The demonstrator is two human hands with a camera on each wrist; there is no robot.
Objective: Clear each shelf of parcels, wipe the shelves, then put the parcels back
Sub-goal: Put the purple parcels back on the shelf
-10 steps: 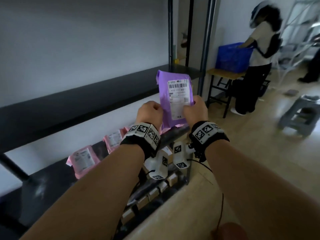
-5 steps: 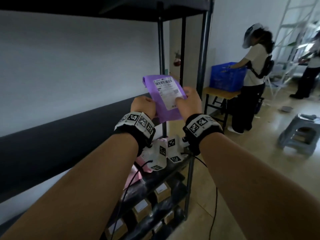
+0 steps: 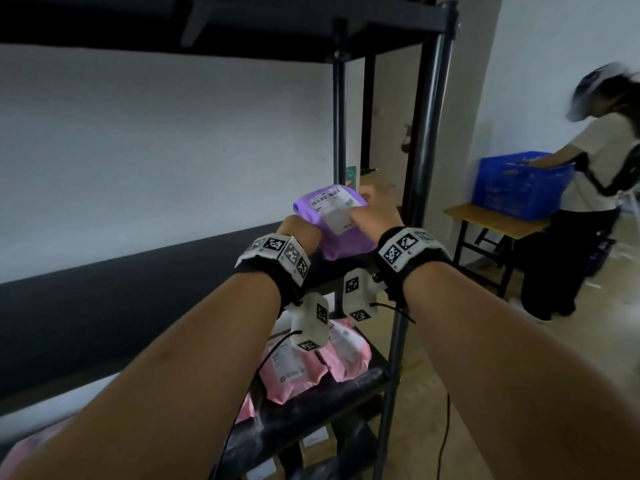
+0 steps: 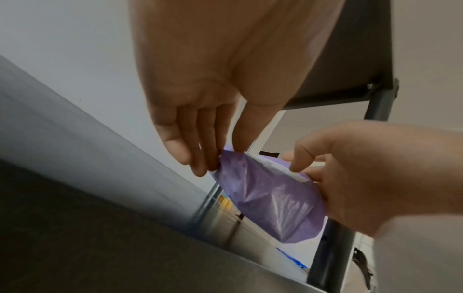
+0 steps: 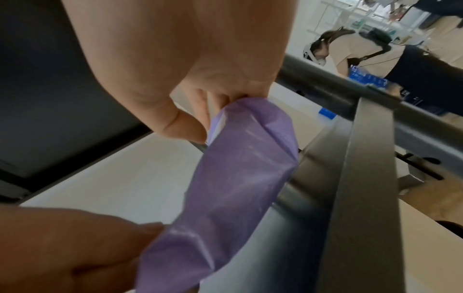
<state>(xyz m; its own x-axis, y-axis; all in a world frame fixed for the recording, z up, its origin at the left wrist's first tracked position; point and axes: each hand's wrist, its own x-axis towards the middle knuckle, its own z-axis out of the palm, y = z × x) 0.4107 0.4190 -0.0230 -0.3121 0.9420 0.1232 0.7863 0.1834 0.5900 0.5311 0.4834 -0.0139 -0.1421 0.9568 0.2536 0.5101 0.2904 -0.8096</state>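
A purple parcel [image 3: 341, 233] with a white barcode label lies tilted at the right end of the dark shelf [image 3: 138, 292], label up. My left hand [image 3: 301, 233] pinches its near left corner, and the left wrist view shows the fingertips [image 4: 200, 166] and thumb closed on the purple parcel [image 4: 273, 200]. My right hand [image 3: 372, 214] pinches the right edge over the label; in the right wrist view thumb and fingers [image 5: 185, 128] clamp the purple parcel [image 5: 238, 178]. Whether the parcel touches the shelf I cannot tell.
Pink parcels [image 3: 311, 362] lie on the shelf below, cardboard boxes [image 3: 315, 441] lower still. Black uprights [image 3: 424, 133] frame the rack's right end, with another shelf [image 3: 207, 26] overhead. To the right a person [image 3: 595, 188] bends over a blue crate [image 3: 519, 185] on a wooden table [image 3: 498, 223].
Both hands have carried the purple parcel up from the lower shelf level and tipped it from upright to nearly flat over the right end of the shelf above.
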